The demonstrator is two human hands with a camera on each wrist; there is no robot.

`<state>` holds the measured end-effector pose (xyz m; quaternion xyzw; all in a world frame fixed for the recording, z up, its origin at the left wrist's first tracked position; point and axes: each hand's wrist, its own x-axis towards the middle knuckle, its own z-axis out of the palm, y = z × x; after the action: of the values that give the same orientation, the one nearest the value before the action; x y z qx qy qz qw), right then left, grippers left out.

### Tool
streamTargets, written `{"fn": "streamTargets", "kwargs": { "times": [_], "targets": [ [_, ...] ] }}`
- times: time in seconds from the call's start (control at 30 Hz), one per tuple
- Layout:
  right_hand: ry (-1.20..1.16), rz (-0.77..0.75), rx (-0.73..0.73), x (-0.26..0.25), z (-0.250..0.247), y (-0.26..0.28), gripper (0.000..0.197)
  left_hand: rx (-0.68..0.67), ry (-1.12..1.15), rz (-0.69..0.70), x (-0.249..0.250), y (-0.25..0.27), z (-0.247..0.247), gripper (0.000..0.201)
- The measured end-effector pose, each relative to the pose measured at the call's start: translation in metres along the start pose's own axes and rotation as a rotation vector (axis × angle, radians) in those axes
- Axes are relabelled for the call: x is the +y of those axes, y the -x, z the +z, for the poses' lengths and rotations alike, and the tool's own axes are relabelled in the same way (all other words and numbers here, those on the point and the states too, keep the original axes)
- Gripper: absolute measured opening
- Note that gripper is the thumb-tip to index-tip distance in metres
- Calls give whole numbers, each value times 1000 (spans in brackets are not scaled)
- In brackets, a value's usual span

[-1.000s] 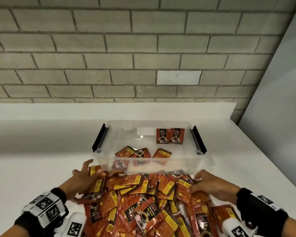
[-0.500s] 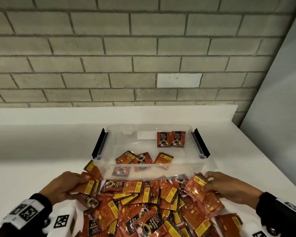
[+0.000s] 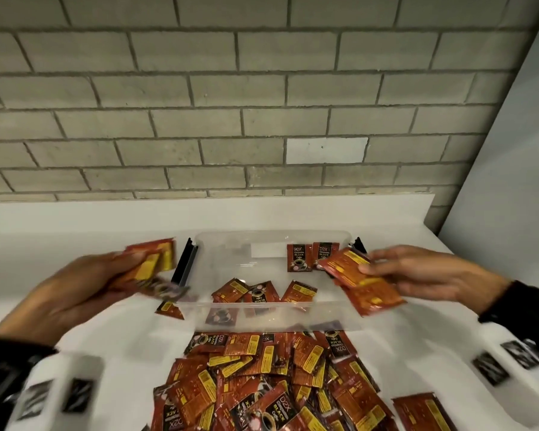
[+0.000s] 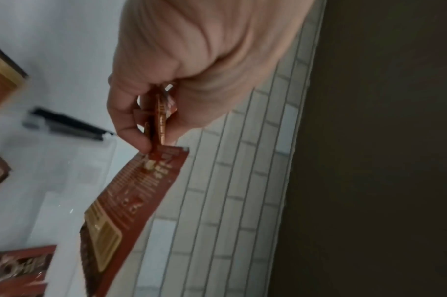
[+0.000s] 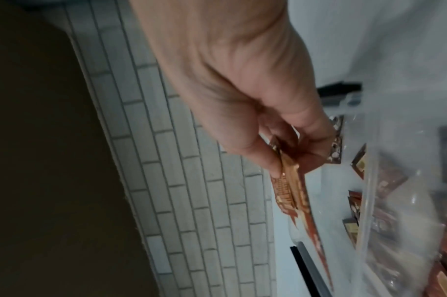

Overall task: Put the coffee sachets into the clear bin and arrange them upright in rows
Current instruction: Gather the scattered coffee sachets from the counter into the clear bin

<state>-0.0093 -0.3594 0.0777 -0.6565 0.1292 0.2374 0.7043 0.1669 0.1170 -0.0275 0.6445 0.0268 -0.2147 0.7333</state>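
Note:
The clear bin [image 3: 274, 315] with black side latches stands on the white table. Two red coffee sachets [image 3: 311, 255] stand upright against its far wall, and three more [image 3: 262, 290] lie flat on its floor. A big heap of sachets [image 3: 277, 384] lies in front of the bin. My left hand [image 3: 84, 290] is raised left of the bin and pinches a small bunch of sachets [image 3: 151, 264] [image 4: 131, 201]. My right hand [image 3: 417, 275] hovers over the bin's right end and grips a bunch of sachets [image 3: 360, 279] [image 5: 293, 191].
A grey brick wall [image 3: 262, 104] rises behind the white table [image 3: 75, 237], with a grey panel [image 3: 511, 181] at the right. One loose sachet [image 3: 168, 309] lies by the bin's left front corner and another [image 3: 423, 412] right of the heap.
Both hands have lifted from the heap, each with a bunch of sachets. The left went up beside the bin's left latch, the right up over the bin's right end.

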Motion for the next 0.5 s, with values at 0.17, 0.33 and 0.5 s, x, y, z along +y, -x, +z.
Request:
{"fn": "streamTargets", "kwargs": {
  "times": [0.17,0.33,0.5],
  "targets": [
    [65,59,19,-3,36,-68,11,35,-312,-4,37,49,170,10],
    [304,103,32,8,45,-85,16,60,-548,-123,14,35,187,34],
    [338,-45,-5,11,27,-43,24,19,-669,25,12,61,162,14]
  ]
}}
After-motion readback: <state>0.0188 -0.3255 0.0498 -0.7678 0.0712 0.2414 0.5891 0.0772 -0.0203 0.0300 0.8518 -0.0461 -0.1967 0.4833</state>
